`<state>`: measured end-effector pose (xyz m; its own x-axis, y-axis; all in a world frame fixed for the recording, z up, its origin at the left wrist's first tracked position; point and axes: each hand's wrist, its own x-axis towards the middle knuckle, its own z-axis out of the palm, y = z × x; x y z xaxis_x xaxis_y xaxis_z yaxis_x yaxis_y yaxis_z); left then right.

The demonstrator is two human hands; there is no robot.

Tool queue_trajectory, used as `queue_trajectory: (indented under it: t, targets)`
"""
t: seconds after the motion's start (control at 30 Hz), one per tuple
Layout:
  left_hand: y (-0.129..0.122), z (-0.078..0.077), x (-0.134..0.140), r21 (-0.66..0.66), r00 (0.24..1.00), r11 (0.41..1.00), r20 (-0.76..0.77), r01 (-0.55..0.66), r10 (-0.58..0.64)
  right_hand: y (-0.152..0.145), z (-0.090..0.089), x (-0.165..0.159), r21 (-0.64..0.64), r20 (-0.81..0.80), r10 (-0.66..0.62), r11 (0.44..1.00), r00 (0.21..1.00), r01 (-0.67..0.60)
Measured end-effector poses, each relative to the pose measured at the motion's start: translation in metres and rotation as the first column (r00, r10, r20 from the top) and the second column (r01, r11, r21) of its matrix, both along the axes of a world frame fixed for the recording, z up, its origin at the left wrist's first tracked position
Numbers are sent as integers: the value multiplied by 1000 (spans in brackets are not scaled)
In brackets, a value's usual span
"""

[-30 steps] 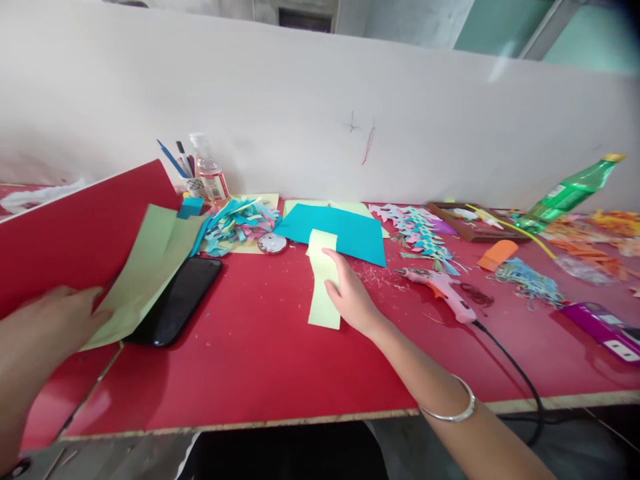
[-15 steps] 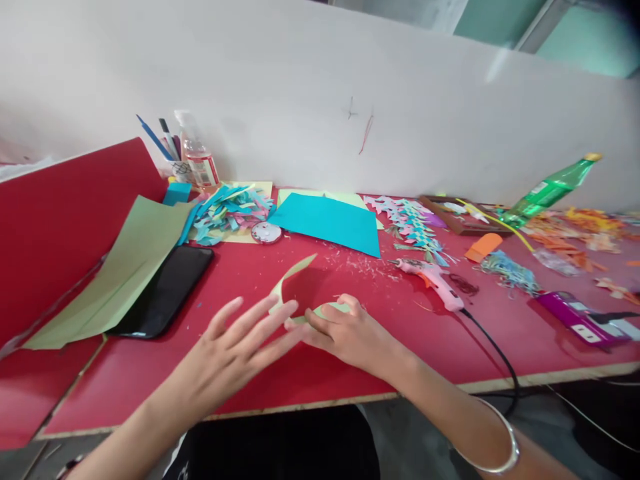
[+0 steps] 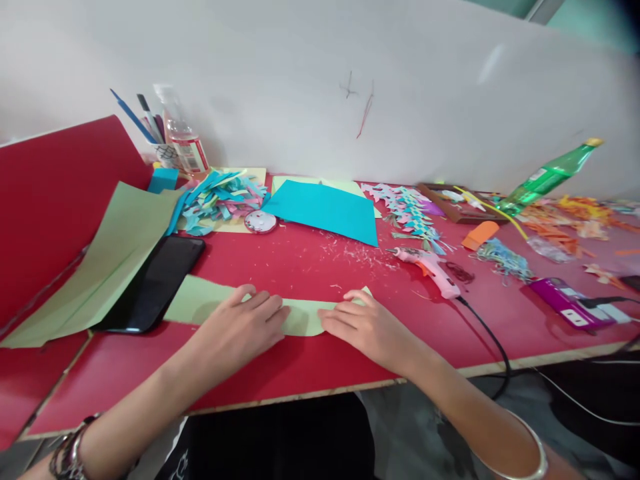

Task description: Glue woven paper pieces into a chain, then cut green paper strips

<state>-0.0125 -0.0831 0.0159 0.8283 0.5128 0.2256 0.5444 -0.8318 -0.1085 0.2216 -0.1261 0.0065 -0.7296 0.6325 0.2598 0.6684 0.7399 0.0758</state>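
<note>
A pale green paper strip lies stretched sideways on the red table, its left part flat near the black phone. My left hand rests over the middle of the strip, its fingers bent and closed on the paper. At the right end my right hand grips the strip, fingers together, with a small corner of paper standing up behind them. The undersides of both hands and the thumb tips are hidden. To the right of my right hand lies a pink glue gun with a black cord.
Left of the strip, a large green sheet partly covers the phone. Behind are a pile of paper strips, a blue sheet and a braided paper piece. A green bottle and a purple power strip are at right.
The green strip, curled up earlier, is now laid out flat. My left hand has gone from spread fingers to bent fingers on the paper; my right hand has moved slightly right.
</note>
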Motion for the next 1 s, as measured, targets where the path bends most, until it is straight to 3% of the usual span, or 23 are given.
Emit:
queue_trajectory:
  t: [0.17, 0.33, 0.43, 0.53, 0.8, 1.0]
  targets:
    - [-1, 0, 1, -111, 995, 992, -89, -55, 45, -8, 0, 4, -90, -54, -117, 990, 992, 112]
    - [-9, -3, 11, -133, 996, 989, -73, -69, 60, -13, 3, -15, -17, 47, -251, 968, 967, 252]
    - [-12, -4, 16, -185, 995, 978, -40, -93, 87, -10, 0, -25, 44, 44, -214, 976, 976, 212]
    - [-14, -4, 17, -219, 997, 973, 3, -75, 78, -9, -3, -27, 13, -11, -203, 979, 979, 203]
    - [-25, -8, 6, -111, 999, 993, -8, 35, -36, -19, 1, -18, -113, -76, -173, 980, 982, 164]
    - [-25, -4, 9, -154, 999, 988, 20, 32, -30, -14, -2, -28, -15, -26, -180, 984, 983, 179]
